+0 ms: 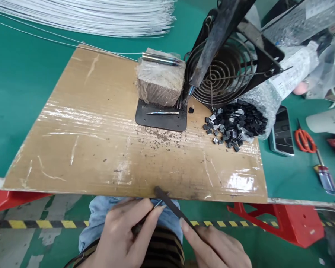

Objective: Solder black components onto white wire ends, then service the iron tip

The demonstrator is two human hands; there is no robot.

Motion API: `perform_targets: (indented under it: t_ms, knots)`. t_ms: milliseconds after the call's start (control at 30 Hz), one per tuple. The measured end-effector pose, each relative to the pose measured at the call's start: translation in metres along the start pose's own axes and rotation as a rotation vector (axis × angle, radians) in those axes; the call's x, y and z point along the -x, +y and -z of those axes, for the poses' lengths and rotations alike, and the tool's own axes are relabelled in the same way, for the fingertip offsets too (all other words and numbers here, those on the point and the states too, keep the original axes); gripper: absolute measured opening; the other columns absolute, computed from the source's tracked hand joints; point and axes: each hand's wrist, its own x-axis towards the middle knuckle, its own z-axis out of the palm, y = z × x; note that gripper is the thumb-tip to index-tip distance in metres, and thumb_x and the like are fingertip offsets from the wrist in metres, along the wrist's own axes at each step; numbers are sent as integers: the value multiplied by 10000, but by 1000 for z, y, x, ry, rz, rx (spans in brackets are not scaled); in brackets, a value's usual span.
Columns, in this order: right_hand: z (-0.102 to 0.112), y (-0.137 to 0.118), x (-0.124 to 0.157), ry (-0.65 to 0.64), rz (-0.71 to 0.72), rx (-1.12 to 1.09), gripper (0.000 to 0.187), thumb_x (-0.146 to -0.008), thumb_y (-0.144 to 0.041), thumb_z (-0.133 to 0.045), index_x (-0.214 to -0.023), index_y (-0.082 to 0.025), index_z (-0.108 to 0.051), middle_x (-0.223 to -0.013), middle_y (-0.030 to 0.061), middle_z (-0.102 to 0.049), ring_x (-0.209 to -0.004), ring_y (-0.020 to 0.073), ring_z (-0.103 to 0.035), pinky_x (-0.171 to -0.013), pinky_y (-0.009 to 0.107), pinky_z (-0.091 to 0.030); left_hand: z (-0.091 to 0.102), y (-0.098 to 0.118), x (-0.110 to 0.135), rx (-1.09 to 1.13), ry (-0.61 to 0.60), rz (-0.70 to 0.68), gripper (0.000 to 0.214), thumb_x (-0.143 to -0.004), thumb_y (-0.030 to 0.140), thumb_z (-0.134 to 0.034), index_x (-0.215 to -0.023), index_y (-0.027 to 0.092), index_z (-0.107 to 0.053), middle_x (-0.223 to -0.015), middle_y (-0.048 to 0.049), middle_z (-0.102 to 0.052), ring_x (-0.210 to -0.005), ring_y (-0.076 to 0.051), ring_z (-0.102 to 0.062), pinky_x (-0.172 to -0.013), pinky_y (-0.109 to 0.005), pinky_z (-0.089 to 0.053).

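Observation:
My left hand (123, 229) pinches a slim metal soldering tip (158, 203) between thumb and fingers at the front edge of the cardboard (100, 156). A dark flat file (171, 206) is gripped in my right hand (216, 243), its blade slanting up and left across the end of the tip. Whether the two touch cannot be told. Farther back, more soldering tips (162, 58) lie on a plastic-wrapped block (160, 83). Another loose tip (163, 112) rests on the dark plate (143, 117) in front of that block.
Behind the cardboard lies a bundle of white wires (100, 16). A soldering iron (209, 52) leans before a round-grilled fan (229, 74). Small black pieces (237, 121) are heaped at right, beside a phone (281, 130), orange-handled scissors (305, 140) and a screwdriver (326, 178).

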Motion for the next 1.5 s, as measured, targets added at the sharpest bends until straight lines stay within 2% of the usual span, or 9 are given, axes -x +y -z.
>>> perform_targets:
  t_ms: [200, 400, 500, 633, 800, 967, 1267, 1367, 1500]
  knots:
    - [-12, 0, -18, 17, 2, -150, 323, -1079, -27, -544, -1254, -138, -791, -833, 32, -768, -625, 110, -676, -582, 246, -500, 1, 1, -2, -85, 35, -81, 291, -1003, 57, -568, -768, 217, -508, -616, 79, -476, -527, -87, -472, -573, -224, -399]
    - [-2, -2, -2, 13, -33, -40, 360, -1108, -69, -513, -1160, -224, -834, -774, -6, -758, -589, 98, -682, -587, 249, -502, -1, 1, -3, 18, -16, 35, 403, -1036, 103, -564, -698, 216, -376, -602, 86, -380, -507, -67, -410, -528, -178, -374]
    - [-5, -1, -8, 20, -27, -81, 318, -1101, -60, -542, -1190, -181, -822, -808, 10, -766, -614, 99, -685, -597, 247, -501, 0, 2, -3, 25, -5, 35, 407, -1035, 119, -581, -696, 216, -379, -597, 85, -365, -494, -65, -404, -512, -188, -358]
    - [-8, 2, -16, -27, 13, -133, 315, -1104, -46, -532, -1276, -132, -781, -852, 30, -771, -639, 111, -683, -599, 256, -493, 1, 2, -4, -41, 12, -31, 347, -1022, 85, -578, -722, 217, -463, -610, 81, -426, -507, -76, -441, -542, -216, -377]
    - [-2, 3, -3, 68, 15, -67, 322, -1131, -95, -524, -1115, -182, -834, -749, 4, -736, -557, 94, -638, -565, 256, -463, -2, -3, 0, -142, 58, -127, 312, -1002, 50, -601, -755, 215, -510, -629, 65, -495, -556, -111, -481, -613, -276, -389]
    - [-7, 1, -18, -20, 2, -148, 301, -1125, -73, -522, -1249, -145, -787, -843, 19, -774, -645, 101, -688, -609, 247, -491, -3, -8, 1, -275, 92, -252, 334, -982, 12, -635, -735, 213, -532, -616, 56, -485, -558, -139, -439, -632, -329, -358]
    - [-5, 0, -8, 49, -13, -67, 337, -1118, -86, -511, -1130, -185, -834, -766, 5, -747, -578, 99, -674, -571, 249, -486, 1, 3, -3, -22, 15, -25, 356, -1019, 72, -576, -729, 218, -429, -620, 82, -410, -535, -91, -411, -576, -244, -361]
    - [-8, 1, -20, -33, -13, -141, 315, -1098, -42, -534, -1261, -136, -787, -839, 24, -768, -645, 104, -691, -607, 241, -496, 3, 5, -5, -25, 3, -29, 363, -1014, 74, -579, -720, 217, -420, -614, 85, -395, -525, -82, -403, -557, -223, -357]
    - [-8, 2, -11, 0, -3, -129, 334, -1086, -35, -539, -1251, -157, -803, -832, 21, -760, -628, 105, -680, -606, 250, -490, 3, 6, -6, -39, 22, -54, 357, -1003, 48, -565, -727, 216, -412, -614, 90, -397, -517, -73, -408, -562, -212, -359]
